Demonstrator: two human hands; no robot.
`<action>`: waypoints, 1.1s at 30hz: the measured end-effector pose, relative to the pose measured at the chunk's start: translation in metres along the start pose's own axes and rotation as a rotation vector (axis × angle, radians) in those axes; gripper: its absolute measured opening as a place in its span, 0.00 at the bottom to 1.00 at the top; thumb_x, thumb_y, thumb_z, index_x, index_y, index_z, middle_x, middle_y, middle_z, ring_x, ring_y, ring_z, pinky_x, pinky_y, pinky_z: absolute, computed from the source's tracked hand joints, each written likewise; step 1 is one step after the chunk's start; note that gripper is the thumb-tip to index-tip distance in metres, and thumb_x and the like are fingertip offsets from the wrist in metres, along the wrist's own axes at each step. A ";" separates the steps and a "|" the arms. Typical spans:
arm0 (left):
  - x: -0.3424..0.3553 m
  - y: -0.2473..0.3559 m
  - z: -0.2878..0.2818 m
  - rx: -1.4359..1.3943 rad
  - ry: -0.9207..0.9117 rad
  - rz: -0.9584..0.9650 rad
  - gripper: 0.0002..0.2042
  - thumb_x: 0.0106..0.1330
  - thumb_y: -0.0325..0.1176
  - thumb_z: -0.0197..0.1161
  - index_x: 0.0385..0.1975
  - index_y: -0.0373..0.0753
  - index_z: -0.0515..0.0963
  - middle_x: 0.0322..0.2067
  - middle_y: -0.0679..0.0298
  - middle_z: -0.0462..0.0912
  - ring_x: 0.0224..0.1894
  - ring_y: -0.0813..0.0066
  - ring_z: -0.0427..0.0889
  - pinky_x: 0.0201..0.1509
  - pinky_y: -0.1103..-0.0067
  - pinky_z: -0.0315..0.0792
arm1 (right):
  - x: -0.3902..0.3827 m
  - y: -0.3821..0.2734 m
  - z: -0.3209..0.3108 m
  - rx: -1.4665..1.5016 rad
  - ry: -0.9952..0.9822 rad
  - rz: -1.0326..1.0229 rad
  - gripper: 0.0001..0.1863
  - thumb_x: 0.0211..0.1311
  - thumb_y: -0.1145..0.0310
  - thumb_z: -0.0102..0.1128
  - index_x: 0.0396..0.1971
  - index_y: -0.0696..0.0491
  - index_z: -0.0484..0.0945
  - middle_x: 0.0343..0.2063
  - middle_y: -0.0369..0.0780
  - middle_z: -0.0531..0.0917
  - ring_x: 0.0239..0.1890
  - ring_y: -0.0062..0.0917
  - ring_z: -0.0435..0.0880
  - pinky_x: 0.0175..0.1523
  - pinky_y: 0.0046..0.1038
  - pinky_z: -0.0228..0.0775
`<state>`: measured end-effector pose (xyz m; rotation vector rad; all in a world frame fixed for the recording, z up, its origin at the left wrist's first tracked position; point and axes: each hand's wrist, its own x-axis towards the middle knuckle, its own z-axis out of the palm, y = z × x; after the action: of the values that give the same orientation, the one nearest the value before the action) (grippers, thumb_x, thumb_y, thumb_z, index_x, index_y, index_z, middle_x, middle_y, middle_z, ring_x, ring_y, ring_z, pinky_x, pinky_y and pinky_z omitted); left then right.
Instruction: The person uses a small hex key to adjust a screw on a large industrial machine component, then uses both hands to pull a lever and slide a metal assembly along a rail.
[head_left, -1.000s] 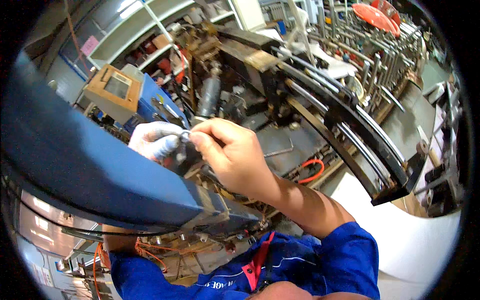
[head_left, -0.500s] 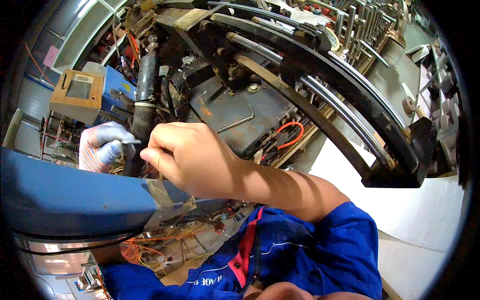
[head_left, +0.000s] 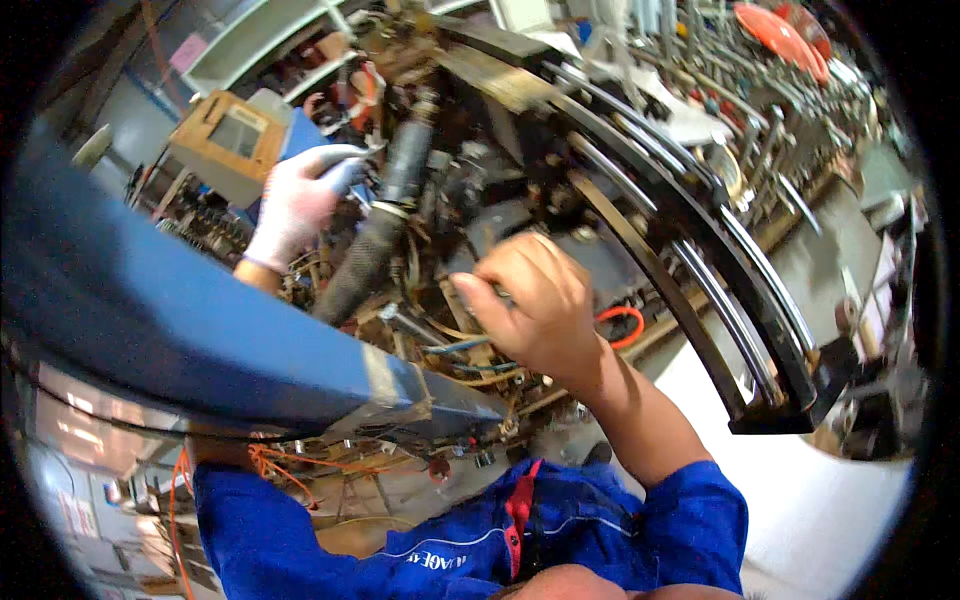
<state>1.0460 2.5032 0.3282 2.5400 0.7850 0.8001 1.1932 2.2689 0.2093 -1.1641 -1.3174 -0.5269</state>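
Note:
My left hand (head_left: 298, 205), in a pale knitted glove with greyish fingertips, reaches over the blue machine beam (head_left: 250, 345). Its thumb and fingers come together beside a black cylinder (head_left: 408, 160); what lies between them is too small and blurred to name. Below the cylinder runs a dark ribbed hose (head_left: 365, 260). My bare right hand (head_left: 540, 300) hovers over the machine's middle, apart from the left. Its fingers are curled in and the thumb points left. Whatever it may hold is hidden inside the fist.
Curved black rails with shiny rods (head_left: 690, 220) arch along the right. An orange loop (head_left: 622, 326) lies just right of my right hand. A wooden-fronted box (head_left: 225, 138) stands at the far left, and a white sheet (head_left: 700, 440) spreads at the lower right.
My hands have moved apart. The left has gone up beside the black cylinder, and the right has shifted rightwards. The whole view has also swung, so the machine appears farther right.

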 end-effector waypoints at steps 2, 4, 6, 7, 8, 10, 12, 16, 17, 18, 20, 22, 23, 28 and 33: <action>0.009 -0.023 0.005 -0.049 -0.019 0.070 0.10 0.70 0.35 0.67 0.45 0.38 0.87 0.40 0.60 0.90 0.42 0.73 0.88 0.50 0.75 0.79 | 0.000 -0.005 0.001 0.012 -0.025 -0.011 0.13 0.58 0.69 0.73 0.22 0.51 0.75 0.22 0.40 0.76 0.25 0.37 0.78 0.31 0.37 0.72; 0.017 -0.021 0.012 0.029 0.002 0.213 0.11 0.69 0.37 0.66 0.45 0.39 0.87 0.40 0.57 0.90 0.44 0.64 0.89 0.51 0.71 0.79 | 0.000 -0.006 -0.001 -0.024 -0.092 0.017 0.13 0.59 0.70 0.72 0.22 0.52 0.75 0.22 0.41 0.77 0.25 0.37 0.78 0.30 0.37 0.71; 0.023 -0.018 0.018 0.012 -0.021 0.123 0.11 0.69 0.36 0.68 0.45 0.38 0.87 0.40 0.59 0.91 0.44 0.71 0.88 0.51 0.74 0.79 | 0.004 -0.010 -0.002 -0.073 -0.126 0.068 0.12 0.60 0.70 0.71 0.22 0.52 0.75 0.22 0.41 0.78 0.25 0.38 0.78 0.31 0.38 0.71; 0.006 -0.018 -0.009 0.080 0.010 0.119 0.11 0.69 0.37 0.67 0.45 0.40 0.87 0.41 0.58 0.91 0.44 0.70 0.88 0.51 0.73 0.79 | 0.006 -0.025 0.006 -0.015 -0.140 0.084 0.11 0.61 0.69 0.71 0.23 0.53 0.76 0.22 0.41 0.78 0.26 0.39 0.79 0.32 0.39 0.72; 0.013 -0.020 0.001 0.076 0.005 0.164 0.11 0.69 0.37 0.67 0.46 0.42 0.87 0.42 0.57 0.90 0.44 0.69 0.88 0.51 0.73 0.79 | 0.005 -0.026 0.004 -0.050 -0.160 0.117 0.11 0.61 0.69 0.70 0.23 0.53 0.78 0.23 0.42 0.79 0.27 0.40 0.79 0.33 0.39 0.72; 0.020 -0.064 -0.020 -0.058 -0.110 0.163 0.14 0.70 0.36 0.65 0.51 0.39 0.84 0.45 0.57 0.89 0.44 0.67 0.88 0.51 0.71 0.80 | 0.007 -0.054 0.011 0.088 -0.242 0.251 0.10 0.62 0.65 0.70 0.31 0.56 0.81 0.30 0.45 0.83 0.33 0.42 0.84 0.41 0.38 0.76; 0.022 -0.053 -0.012 -0.026 -0.087 0.176 0.14 0.70 0.38 0.64 0.51 0.40 0.84 0.45 0.57 0.89 0.45 0.65 0.88 0.52 0.70 0.80 | 0.005 -0.065 0.010 0.179 -0.289 0.226 0.15 0.63 0.64 0.69 0.43 0.59 0.82 0.39 0.48 0.84 0.42 0.39 0.85 0.50 0.34 0.75; 0.011 -0.049 -0.014 0.056 -0.027 0.165 0.14 0.69 0.40 0.64 0.49 0.43 0.85 0.44 0.56 0.89 0.46 0.62 0.87 0.52 0.68 0.80 | -0.005 -0.105 0.041 0.524 -0.318 0.263 0.26 0.73 0.55 0.58 0.57 0.63 0.76 0.52 0.47 0.80 0.56 0.33 0.79 0.62 0.32 0.68; 0.007 -0.053 -0.017 0.063 -0.012 0.165 0.14 0.68 0.41 0.64 0.49 0.44 0.86 0.44 0.56 0.89 0.46 0.61 0.87 0.52 0.67 0.80 | -0.008 -0.112 0.051 0.542 -0.307 0.245 0.26 0.76 0.55 0.53 0.58 0.62 0.74 0.53 0.44 0.80 0.56 0.29 0.78 0.62 0.30 0.68; 0.005 -0.058 -0.020 0.065 -0.003 0.166 0.14 0.68 0.41 0.64 0.48 0.45 0.86 0.44 0.56 0.89 0.46 0.60 0.87 0.53 0.67 0.80 | -0.011 -0.118 0.059 0.557 -0.294 0.226 0.26 0.78 0.54 0.48 0.60 0.62 0.73 0.53 0.42 0.79 0.57 0.26 0.76 0.63 0.28 0.67; 0.003 -0.062 -0.026 0.074 0.017 0.179 0.14 0.68 0.43 0.64 0.48 0.46 0.86 0.44 0.55 0.89 0.47 0.58 0.87 0.53 0.66 0.80 | -0.041 -0.096 0.060 0.529 -0.366 0.473 0.32 0.79 0.43 0.44 0.66 0.54 0.70 0.59 0.39 0.77 0.62 0.30 0.75 0.67 0.35 0.67; 0.007 -0.066 -0.027 0.069 0.025 0.202 0.14 0.67 0.44 0.64 0.47 0.48 0.87 0.44 0.55 0.89 0.47 0.56 0.87 0.53 0.65 0.80 | -0.054 -0.094 0.061 0.770 -0.232 0.782 0.35 0.78 0.38 0.42 0.71 0.50 0.65 0.65 0.37 0.73 0.67 0.33 0.71 0.71 0.40 0.63; 0.009 -0.069 -0.028 0.064 0.026 0.205 0.14 0.67 0.45 0.64 0.46 0.48 0.87 0.44 0.55 0.89 0.47 0.55 0.87 0.53 0.64 0.80 | -0.059 -0.097 0.061 0.748 -0.179 0.838 0.37 0.78 0.36 0.41 0.73 0.49 0.63 0.68 0.37 0.70 0.70 0.34 0.68 0.74 0.41 0.59; 0.015 -0.085 -0.017 -0.004 0.043 0.278 0.13 0.67 0.44 0.64 0.46 0.50 0.88 0.43 0.54 0.89 0.48 0.52 0.87 0.54 0.62 0.79 | -0.073 -0.094 0.066 0.176 -0.084 0.686 0.40 0.78 0.33 0.37 0.77 0.46 0.57 0.74 0.37 0.64 0.74 0.37 0.63 0.79 0.45 0.50; 0.022 -0.085 -0.005 -0.067 -0.009 0.297 0.12 0.66 0.39 0.63 0.45 0.47 0.89 0.44 0.54 0.89 0.48 0.52 0.87 0.55 0.63 0.79 | -0.069 -0.097 0.055 0.122 -0.147 0.418 0.37 0.78 0.36 0.43 0.74 0.48 0.61 0.68 0.39 0.72 0.66 0.34 0.75 0.69 0.41 0.69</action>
<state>1.0244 2.5835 0.3000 2.6310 0.3738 0.8877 1.0679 2.2585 0.1712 -1.3491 -1.1658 -0.0570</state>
